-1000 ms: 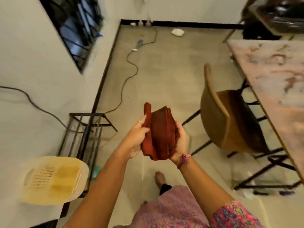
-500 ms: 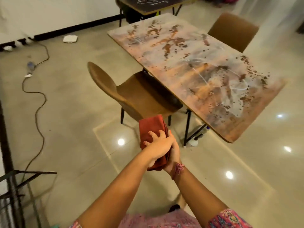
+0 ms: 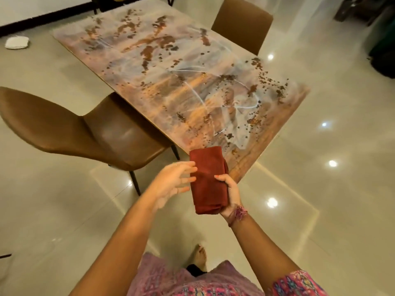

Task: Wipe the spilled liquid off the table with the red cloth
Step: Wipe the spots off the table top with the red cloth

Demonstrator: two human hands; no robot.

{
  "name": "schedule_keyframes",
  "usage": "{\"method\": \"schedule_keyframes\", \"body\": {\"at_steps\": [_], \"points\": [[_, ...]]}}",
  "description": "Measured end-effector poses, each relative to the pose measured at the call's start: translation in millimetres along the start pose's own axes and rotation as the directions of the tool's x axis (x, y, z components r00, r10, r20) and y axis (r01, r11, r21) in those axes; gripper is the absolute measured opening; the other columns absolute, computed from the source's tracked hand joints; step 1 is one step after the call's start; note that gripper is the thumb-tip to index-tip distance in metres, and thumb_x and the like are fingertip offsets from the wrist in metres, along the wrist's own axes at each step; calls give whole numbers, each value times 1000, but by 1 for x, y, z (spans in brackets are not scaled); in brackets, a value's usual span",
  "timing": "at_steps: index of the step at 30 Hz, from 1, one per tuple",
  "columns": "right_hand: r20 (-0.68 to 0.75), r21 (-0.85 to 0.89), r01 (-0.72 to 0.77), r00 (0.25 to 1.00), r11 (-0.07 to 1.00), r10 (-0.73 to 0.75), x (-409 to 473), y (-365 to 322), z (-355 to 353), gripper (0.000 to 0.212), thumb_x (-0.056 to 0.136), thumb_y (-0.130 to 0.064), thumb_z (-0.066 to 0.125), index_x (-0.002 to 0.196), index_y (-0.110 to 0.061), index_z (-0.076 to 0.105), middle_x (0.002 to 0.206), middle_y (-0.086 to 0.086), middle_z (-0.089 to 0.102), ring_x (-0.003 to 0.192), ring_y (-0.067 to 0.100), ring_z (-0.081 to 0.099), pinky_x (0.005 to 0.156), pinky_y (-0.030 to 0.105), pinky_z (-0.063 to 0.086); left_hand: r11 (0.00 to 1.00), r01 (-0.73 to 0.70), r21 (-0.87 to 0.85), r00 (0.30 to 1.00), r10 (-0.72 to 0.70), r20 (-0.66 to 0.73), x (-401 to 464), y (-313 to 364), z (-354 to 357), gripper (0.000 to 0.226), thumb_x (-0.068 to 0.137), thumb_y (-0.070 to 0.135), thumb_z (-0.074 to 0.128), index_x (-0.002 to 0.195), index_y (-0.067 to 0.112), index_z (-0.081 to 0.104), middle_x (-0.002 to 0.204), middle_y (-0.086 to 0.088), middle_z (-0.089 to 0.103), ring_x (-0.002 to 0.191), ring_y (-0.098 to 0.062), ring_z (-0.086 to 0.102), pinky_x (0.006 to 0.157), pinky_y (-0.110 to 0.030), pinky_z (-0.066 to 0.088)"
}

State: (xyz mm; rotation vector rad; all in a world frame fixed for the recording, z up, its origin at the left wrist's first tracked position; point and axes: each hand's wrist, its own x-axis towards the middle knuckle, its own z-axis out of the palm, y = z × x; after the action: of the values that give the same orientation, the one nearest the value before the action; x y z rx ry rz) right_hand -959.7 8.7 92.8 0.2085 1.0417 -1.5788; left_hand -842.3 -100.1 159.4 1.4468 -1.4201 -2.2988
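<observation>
The folded red cloth is held in the air just in front of the table's near corner. My right hand grips it from the right side, thumb on top. My left hand is spread open beside the cloth's left edge, fingertips close to it or just touching. The table has a mottled brown, grey and orange top. A wet-looking pale patch with shiny streaks lies on its near right part; I cannot tell the spill from the pattern for certain.
A brown chair stands at the table's left side, partly tucked under it. Another brown chair stands at the far right side. A white pad lies on the glossy tiled floor. Dark objects stand at the right edge.
I have come closer to the table's near corner. My left hand, which lay over the cloth, has come off it and opened. My right hand keeps the cloth.
</observation>
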Motion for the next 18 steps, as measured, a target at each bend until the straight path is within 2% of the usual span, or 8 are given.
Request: {"method": "schedule_keyframes", "body": {"at_steps": [2,3,7,9,11,14,16,18], "points": [[-75,-1,15,997,1000,-15,7,-17,-19,39,67,-11,58,105,-7,68,96,13,71,80,30,69,78,39,56,997,-4,-74,996,-3,-87,13,-2,2,19,94,18,50,104,23,64,110,2,68,100,-14,63,82,-31,49],[-110,16,28,994,999,-26,13,-26,-28,42,64,-11,59,105,-7,68,98,13,71,80,31,69,77,40,57,996,-3,-90,994,-7,-107,19,-4,3,19,94,16,49,103,22,64,109,2,68,99,-15,64,82,-31,49],[-129,37,60,990,998,-55,22,-51,-46,32,68,-7,53,90,-9,75,97,13,72,78,31,70,67,39,58,979,77,-190,990,-98,-105,43,-7,1,22,96,13,45,105,18,64,106,-1,69,96,-17,65,72,-29,51],[-166,7,52,985,999,-51,26,-64,-52,31,75,-6,47,90,-7,74,93,12,73,74,30,71,64,37,58,964,107,-245,987,-134,-94,58,-8,-1,21,96,14,45,102,18,65,104,-2,69,93,-17,65,70,-28,51],[-211,-69,45,976,997,-58,33,-80,-54,34,79,-6,44,104,-5,67,95,12,72,77,30,69,68,36,58,938,129,-321,983,-163,-80,73,-8,-5,19,95,14,46,99,18,64,101,-2,69,88,-16,65,69,-28,50],[-276,-194,70,953,978,-123,44,-105,-54,46,78,-5,47,122,-4,59,110,16,67,90,32,63,82,41,54,904,178,-388,969,-229,-89,96,-7,-8,15,95,15,47,97,17,62,101,-1,67,85,-15,64,68,-28,49],[-308,-321,122,924,939,-225,54,-125,-53,41,78,-2,49,117,-7,59,99,15,68,76,25,67,67,37,57,881,209,-423,950,-285,-124,112,-5,-10,11,94,15,48,93,16,59,104,-3,64,82,-16,62,66,-28,48],[-321,-500,151,882,852,-345,65,-146,-49,34,78,-2,50,110,-8,60,84,10,65,57,14,65,50,27,53,872,214,-441,934,-315,-170,126,-2,-11,8,93,16,49,90,14,55,109,-5,59,79,-15,58,65,-27,45]]}}
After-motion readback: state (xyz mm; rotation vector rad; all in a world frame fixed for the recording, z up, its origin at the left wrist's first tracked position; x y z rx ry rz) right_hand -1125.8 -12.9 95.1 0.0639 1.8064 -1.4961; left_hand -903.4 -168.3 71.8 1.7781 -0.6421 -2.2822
